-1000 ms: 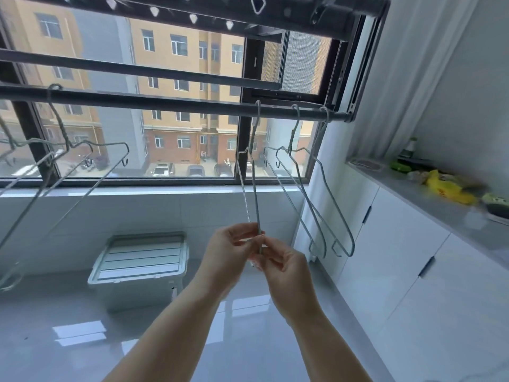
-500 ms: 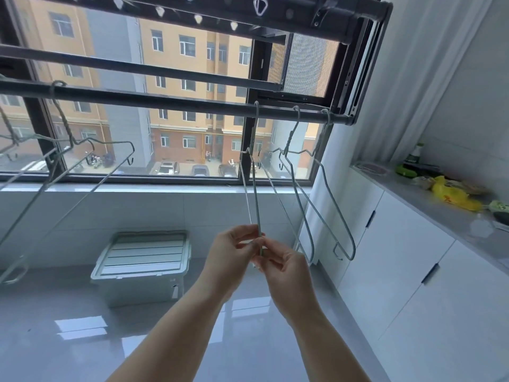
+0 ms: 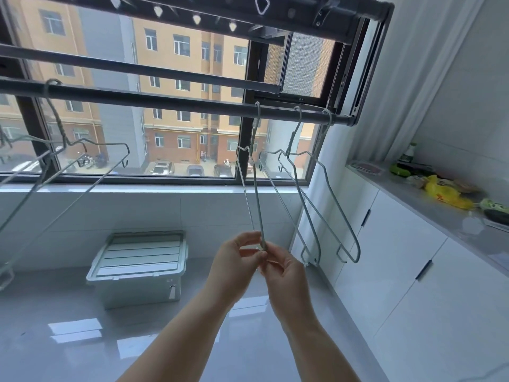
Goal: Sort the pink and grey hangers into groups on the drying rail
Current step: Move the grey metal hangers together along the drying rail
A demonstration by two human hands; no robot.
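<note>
View looking down and forward at a balcony window, with a dark rail (image 3: pixel 165 102) running across the upper half of the frame. Two bare forearms reach up from the bottom edge and meet at centre.

The left hand (image 3: pixel 237 260) and right hand (image 3: pixel 283 274) are together, touching. Both pinch the bottom end of one thin wire hanger (image 3: pixel 256 188) between thumb and fingertips. This hanger's hook is over the rail, right of centre. It hangs edge-on to the camera, so it shows as a narrow sliver slanting down to the hands.

Two more hangers (image 3: pixel 292 136) hang just to its right, near the rail's right end, angled and overlapping each other. Further hangers (image 3: pixel 110 144) hang well apart at the left edge of the frame, partly cut off. All the wires look pale grey; I cannot tell any pink.

Below, at lower left, a pale lidded box (image 3: pixel 143 271) sits on a glossy grey floor. Along the right side runs a grey counter (image 3: pixel 446 219) over white cupboards, with a yellow bag (image 3: pixel 443 194) and blurred small items on it.
</note>
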